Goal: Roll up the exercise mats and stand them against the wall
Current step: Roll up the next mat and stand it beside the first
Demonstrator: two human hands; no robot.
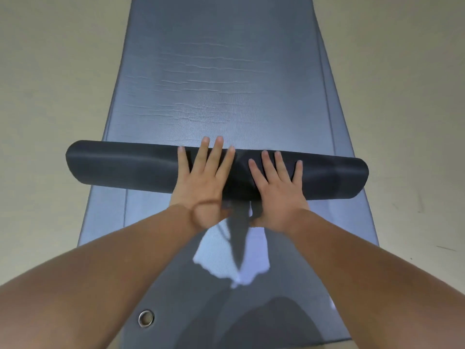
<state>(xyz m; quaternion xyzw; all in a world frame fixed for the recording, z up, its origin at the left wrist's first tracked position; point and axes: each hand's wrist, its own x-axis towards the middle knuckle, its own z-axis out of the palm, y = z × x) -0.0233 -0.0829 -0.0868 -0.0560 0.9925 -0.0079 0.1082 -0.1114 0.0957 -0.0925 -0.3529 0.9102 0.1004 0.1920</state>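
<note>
Exercise mat point(214, 79) partly rolled; roll point(120, 165) lies crosswise beneath left hand point(203, 177) and right hand point(279, 187), both flat, fingers spread, pressing.

Mats: two can be told apart, one partly rolled mat point(120, 165) lying on one flat mat point(105, 222)
Hands: two, left hand point(201, 182) and right hand point(276, 187)
Straight fingers point(217, 157) on the roll: eight
Forearms point(113, 260): two
Grommet point(146, 318): one, near left
</note>
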